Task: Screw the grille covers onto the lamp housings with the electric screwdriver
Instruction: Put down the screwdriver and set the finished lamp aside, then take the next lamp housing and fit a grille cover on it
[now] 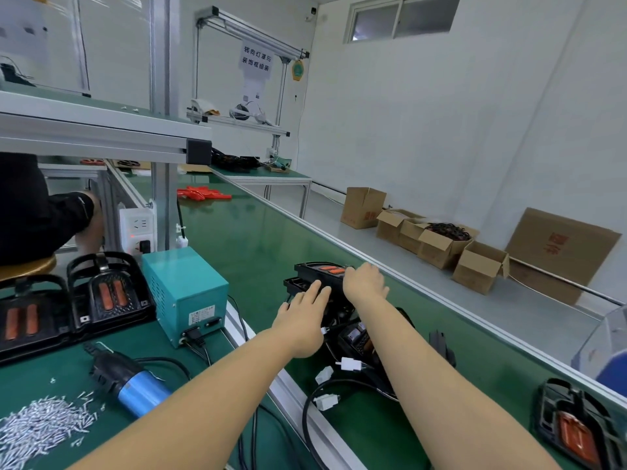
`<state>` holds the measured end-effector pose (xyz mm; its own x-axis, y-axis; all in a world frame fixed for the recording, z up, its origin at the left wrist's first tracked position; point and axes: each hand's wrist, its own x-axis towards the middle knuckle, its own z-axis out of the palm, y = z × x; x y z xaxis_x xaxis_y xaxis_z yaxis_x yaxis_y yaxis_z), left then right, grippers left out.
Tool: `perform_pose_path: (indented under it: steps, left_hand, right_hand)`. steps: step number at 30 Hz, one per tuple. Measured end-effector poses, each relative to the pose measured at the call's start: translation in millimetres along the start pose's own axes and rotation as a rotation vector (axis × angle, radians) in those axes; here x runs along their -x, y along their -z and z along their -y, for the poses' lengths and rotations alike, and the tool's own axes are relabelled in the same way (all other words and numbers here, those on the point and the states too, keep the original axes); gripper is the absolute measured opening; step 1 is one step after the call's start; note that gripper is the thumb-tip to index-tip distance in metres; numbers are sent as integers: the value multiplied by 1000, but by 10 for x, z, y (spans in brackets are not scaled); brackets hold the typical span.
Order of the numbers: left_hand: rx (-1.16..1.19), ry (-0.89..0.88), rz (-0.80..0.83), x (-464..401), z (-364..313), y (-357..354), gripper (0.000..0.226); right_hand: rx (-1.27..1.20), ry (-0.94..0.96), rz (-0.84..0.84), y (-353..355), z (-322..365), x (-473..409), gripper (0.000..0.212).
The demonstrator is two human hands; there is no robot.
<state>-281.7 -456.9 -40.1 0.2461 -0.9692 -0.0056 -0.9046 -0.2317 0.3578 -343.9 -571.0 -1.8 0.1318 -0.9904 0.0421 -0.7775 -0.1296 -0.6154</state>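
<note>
Both my arms reach out over the green conveyor belt [258,245]. My left hand [302,320] lies flat with straight fingers on the near side of a stack of black lamp housings [315,271] with orange lenses. My right hand [364,281] rests on the far top of the same stack, fingers bent over its edge. The electric screwdriver [130,381], blue and black, lies untouched on the bench at lower left beside a pile of silver screws [40,425]. Two assembled lamps with grille covers [105,293] sit at the left.
A teal power supply box [185,293] stands between the bench and belt, cables trailing from it. Black wiring with white connectors [347,364] lies under my forearms. Another lamp [573,422] sits at lower right. Cardboard boxes [441,242] line the floor. A seated person's legs show at left.
</note>
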Motion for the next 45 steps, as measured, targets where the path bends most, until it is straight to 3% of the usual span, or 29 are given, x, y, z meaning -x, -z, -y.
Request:
perform_pose_path:
  steps: [5,17,22,32,45]
  left_hand:
    - [-6,6,3,51,19,-9,75]
    - [33,79,0,319,261,29,74]
    - [27,153,-36,544,443,118,75]
    - [8,425,-119,1403,1135,311,83]
    - [24,732,-322,2840,2067,280,73]
  right_hand:
    - [252,221,130,-46,-77,66,53]
    - [424,294,54,-29,-38,220,60]
    - [415,478,0,-86,155,470,56]
    - [321,706,292,-697,456,1422,58]
    - [228,992,544,-1555,1095,2962,58]
